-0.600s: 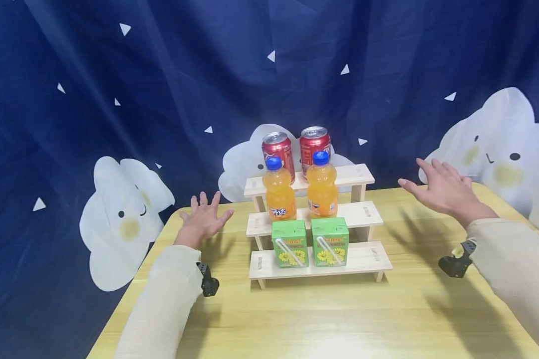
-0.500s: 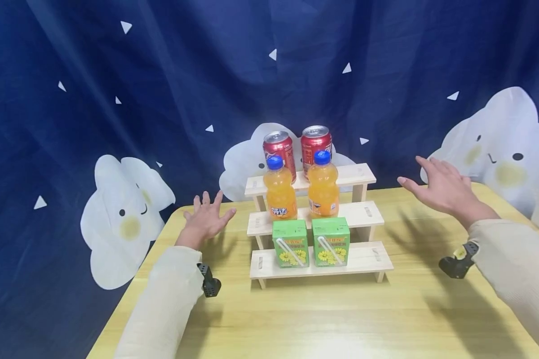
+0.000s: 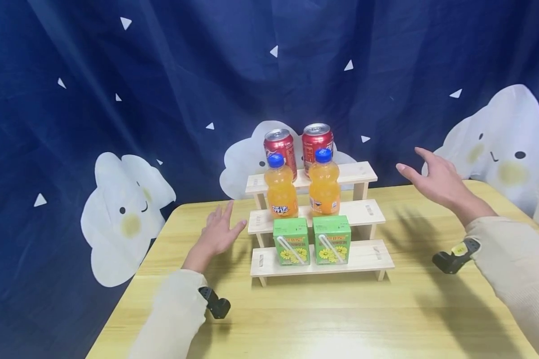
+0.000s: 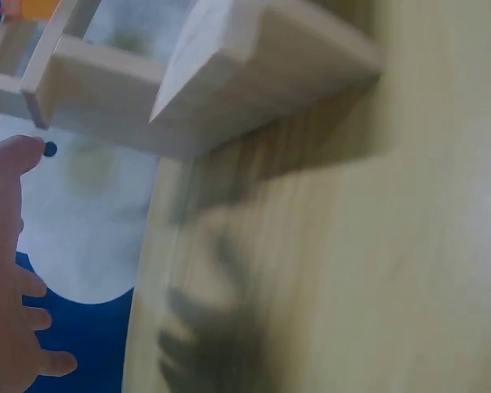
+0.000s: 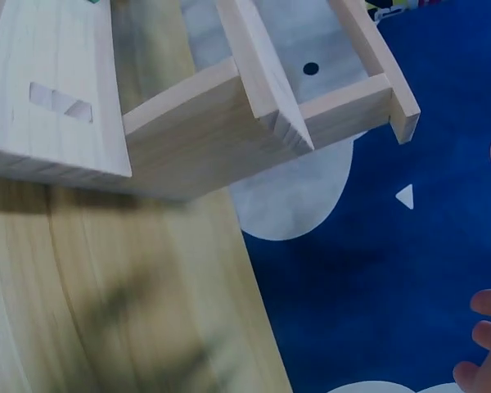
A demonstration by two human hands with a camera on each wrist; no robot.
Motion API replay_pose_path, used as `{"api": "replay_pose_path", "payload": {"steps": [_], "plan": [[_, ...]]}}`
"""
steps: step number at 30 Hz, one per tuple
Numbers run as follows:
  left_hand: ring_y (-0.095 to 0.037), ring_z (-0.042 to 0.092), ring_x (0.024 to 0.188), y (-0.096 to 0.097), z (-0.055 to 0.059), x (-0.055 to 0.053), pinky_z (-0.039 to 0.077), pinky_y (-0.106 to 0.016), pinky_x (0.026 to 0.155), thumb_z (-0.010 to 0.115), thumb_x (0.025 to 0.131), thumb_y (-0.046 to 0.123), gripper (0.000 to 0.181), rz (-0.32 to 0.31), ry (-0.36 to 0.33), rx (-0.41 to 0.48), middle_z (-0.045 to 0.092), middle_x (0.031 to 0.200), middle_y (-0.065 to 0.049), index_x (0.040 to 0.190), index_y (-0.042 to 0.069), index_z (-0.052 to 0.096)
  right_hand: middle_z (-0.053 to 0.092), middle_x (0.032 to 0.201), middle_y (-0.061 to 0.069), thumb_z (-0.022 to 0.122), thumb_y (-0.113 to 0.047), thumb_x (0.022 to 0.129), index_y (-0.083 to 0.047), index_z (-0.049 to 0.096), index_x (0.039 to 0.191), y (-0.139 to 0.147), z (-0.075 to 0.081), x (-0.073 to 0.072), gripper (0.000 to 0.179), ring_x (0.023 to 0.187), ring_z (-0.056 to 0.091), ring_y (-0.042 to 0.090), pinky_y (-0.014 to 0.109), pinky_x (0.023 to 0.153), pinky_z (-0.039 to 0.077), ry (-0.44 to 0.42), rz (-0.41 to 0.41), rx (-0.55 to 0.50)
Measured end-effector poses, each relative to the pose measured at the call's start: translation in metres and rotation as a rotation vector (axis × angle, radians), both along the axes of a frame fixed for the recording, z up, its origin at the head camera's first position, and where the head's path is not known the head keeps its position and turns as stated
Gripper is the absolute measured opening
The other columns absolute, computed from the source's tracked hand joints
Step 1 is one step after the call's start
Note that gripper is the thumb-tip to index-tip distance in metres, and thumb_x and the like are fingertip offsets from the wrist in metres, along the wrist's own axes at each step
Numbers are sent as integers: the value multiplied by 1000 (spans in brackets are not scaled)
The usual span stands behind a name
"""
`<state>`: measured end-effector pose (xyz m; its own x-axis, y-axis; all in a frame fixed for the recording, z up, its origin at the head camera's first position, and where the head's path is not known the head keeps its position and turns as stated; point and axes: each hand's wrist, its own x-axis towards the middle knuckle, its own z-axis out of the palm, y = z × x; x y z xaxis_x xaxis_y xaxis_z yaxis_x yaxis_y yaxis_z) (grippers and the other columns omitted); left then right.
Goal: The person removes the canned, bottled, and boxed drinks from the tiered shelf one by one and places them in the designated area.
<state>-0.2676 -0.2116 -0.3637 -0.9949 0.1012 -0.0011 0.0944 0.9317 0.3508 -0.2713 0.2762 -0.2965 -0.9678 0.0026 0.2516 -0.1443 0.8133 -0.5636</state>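
A dark blue curtain point(image 3: 206, 60) fills the background, printed with small white triangles and big white clouds point(image 3: 128, 259) that have simple faces. In front of it is a pale wooden table point(image 3: 319, 319). The person's cream sleeves point(image 3: 516, 279) reach in from both lower corners. Between them, a three-step wooden shelf point(image 3: 359, 213) stands on the table, bearing six drinks in three rows of two.

The left hand point(image 3: 217, 234) is raised over the table just beside the shelf, fingers spread, gripping nothing; its shadow falls on the wood below. The right hand point(image 3: 437, 179) is up on the other side, farther from the shelf, its thumb and fingers extended and its grip likewise loose.

On the middle step stand two upright bottles point(image 3: 280, 192) of orange drink. Behind them, two red cans point(image 3: 316, 139) stand upright on the top step. The bottom step holds two green drink cartons point(image 3: 332, 237) side by side, slightly apart. A black wrist camera point(image 3: 217, 304) sits at each cuff. White straws point(image 3: 292, 250) slant across the carton fronts, and blue caps point(image 3: 323, 155) top the bottles.
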Motion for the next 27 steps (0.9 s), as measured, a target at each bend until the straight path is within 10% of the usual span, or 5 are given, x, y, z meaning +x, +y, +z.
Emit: {"api": "replay_pose_path", "payload": {"steps": [8, 13, 19, 27], "plan": [[-44, 31, 134, 19, -19, 23, 27, -55, 109, 51, 92, 40, 77, 12, -19, 281, 29, 148, -27, 150, 5, 16, 18, 150, 31, 38, -56, 95, 0, 10, 150, -7, 3, 1, 83, 133, 20, 54, 67, 102, 19, -21, 16, -87], [-35, 60, 103, 29, -30, 37, 53, -45, 83, 53, 92, 35, 67, 58, -86, 537, 52, 128, -24, 145, 1, 30, 18, 150, 30, 39, -56, 94, -3, 10, 150, -16, 6, 0, 83, 135, 19, 51, 66, 103, 19, -22, 39, -126], [-21, 65, 78, 34, -40, 48, 58, -36, 67, 52, 95, 25, 58, 26, -223, 863, 58, 105, -22, 139, -9, 34, 20, 151, 29, 40, -58, 93, -4, 12, 151, -29, 12, 0, 83, 136, 18, 49, 66, 105, 17, -8, 44, -147], [-17, 63, 75, 28, -48, 57, 55, -31, 61, 57, 93, 24, 50, -23, -304, 955, 63, 97, -15, 131, -6, 46, 21, 152, 25, 42, -60, 91, -9, 12, 152, -48, 19, 0, 84, 138, 18, 47, 65, 106, 18, 0, 59, -207]]}}
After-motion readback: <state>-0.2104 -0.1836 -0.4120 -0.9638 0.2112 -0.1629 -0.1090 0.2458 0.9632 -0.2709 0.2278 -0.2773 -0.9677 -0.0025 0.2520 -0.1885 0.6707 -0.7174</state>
